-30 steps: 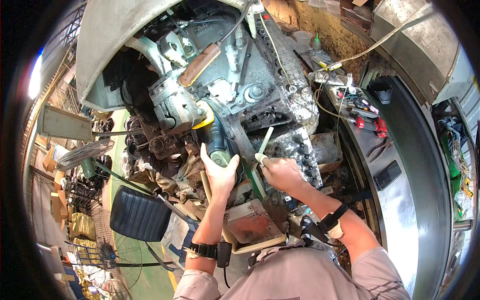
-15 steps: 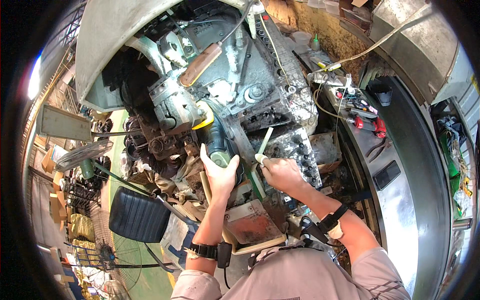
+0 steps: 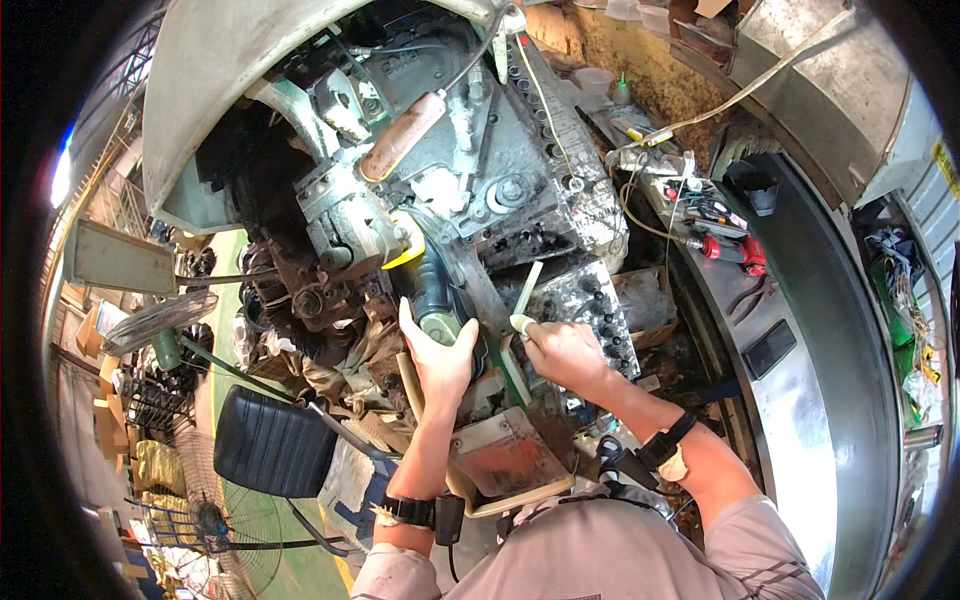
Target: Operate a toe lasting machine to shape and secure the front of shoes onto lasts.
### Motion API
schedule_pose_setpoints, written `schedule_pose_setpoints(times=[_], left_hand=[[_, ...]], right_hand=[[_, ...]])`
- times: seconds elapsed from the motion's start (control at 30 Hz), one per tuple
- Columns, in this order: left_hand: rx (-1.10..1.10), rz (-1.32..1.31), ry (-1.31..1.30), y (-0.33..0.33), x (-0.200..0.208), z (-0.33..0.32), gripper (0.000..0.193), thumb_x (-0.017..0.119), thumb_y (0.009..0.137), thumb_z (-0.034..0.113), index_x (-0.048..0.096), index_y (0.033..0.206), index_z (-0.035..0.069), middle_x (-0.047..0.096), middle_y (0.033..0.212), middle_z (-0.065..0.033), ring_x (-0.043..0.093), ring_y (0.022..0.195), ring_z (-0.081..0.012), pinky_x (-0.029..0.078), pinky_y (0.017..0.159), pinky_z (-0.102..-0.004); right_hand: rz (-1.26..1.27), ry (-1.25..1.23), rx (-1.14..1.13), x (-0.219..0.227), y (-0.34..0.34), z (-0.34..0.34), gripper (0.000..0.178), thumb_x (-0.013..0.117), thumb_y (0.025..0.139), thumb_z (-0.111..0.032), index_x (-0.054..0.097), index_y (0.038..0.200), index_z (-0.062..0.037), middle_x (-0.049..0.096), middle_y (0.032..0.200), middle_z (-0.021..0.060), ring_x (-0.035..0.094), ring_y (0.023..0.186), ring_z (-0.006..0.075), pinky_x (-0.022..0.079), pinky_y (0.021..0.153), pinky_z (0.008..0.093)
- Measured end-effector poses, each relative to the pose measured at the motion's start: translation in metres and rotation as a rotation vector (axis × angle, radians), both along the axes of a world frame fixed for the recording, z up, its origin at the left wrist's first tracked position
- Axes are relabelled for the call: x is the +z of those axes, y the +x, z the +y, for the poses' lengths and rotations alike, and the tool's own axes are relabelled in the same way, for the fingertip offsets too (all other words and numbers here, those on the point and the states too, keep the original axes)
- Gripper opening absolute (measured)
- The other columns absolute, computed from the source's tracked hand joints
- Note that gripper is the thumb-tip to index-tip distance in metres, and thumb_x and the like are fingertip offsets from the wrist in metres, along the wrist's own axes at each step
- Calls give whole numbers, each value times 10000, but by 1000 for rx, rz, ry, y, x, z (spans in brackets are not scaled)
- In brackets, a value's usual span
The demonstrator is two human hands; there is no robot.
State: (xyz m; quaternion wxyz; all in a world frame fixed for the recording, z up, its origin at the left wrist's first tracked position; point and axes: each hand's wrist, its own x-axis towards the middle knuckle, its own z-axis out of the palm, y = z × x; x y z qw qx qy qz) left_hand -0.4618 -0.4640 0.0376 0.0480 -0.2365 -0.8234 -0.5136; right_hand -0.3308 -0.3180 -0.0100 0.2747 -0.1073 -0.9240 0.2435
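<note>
My left hand [image 3: 437, 355] is curved around the near end of a dark rounded part [image 3: 434, 290] with a pale green end. Its thumb and fingers sit on opposite sides; some fingertips are hidden. A yellow curved piece [image 3: 406, 245] lies at the part's far end. To the right, my right hand [image 3: 566, 352] is closed, knuckles up, around a pale slender stick [image 3: 529, 287] that points away from me. The stick's kind is unclear. Just beyond that hand lies a greasy metal block [image 3: 590, 300] with several dark round holes or studs.
A large grey machine body [image 3: 420, 80] fills the far middle, with a brown corded handle [image 3: 403, 137] on it. At right, a metal bench [image 3: 800, 400] bears a red power tool [image 3: 735, 252], pliers [image 3: 752, 297] and a phone [image 3: 769, 348]. A black seat [image 3: 275, 441] stands at left.
The surroundings have shifted slightly left in the view. Both hands keep nearly the same places and grips.
</note>
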Motion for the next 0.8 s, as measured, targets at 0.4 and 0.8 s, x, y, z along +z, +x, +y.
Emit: schedule_pose_setpoints(times=[0.4, 0.8], left_hand=[[-81, -106, 72, -2, 2, -3, 1019, 820, 772, 150, 181, 1546, -29, 327, 1523, -297, 343, 1424, -399, 274, 1189, -429], [-149, -89, 144, -10, -3, -16, 1022, 830, 798, 246, 176, 1552, 28, 240, 1533, -348, 255, 1446, -477, 236, 1199, -516]], right_hand=[[-84, 22, -61, 6, -2, -2, 236, 625, 911, -163, 683, 1122, -74, 670, 684, 117, 669, 607, 302, 527, 551, 420], [-338, -217, -109, 45, -12, -18, 593, 644, 963, -379, 447, 1464, -130, 726, 974, 199, 716, 862, 363, 566, 787, 436]])
